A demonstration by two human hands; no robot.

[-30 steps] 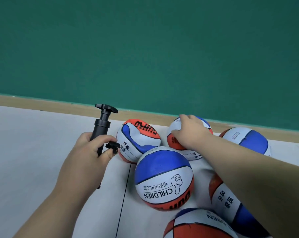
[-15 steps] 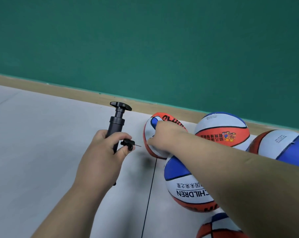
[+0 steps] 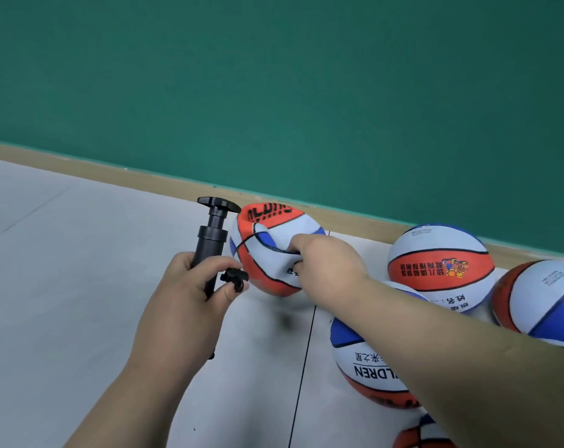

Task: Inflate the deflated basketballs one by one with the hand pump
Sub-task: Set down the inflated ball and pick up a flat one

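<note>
Black pump gripped in left hand, right hand pinching dented basketball near wooden edging.

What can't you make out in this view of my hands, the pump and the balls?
Head view, the only one:
- Pump lower barrel: hidden inside the left hand.
- Needle at the nozzle: too thin and blurred to see.
- Dented ball valve: not visible; the right hand covers part of the ball.
- Ball at the bottom: cut off by the frame edge.
- Ball on the right: cut off by the right edge.
</note>
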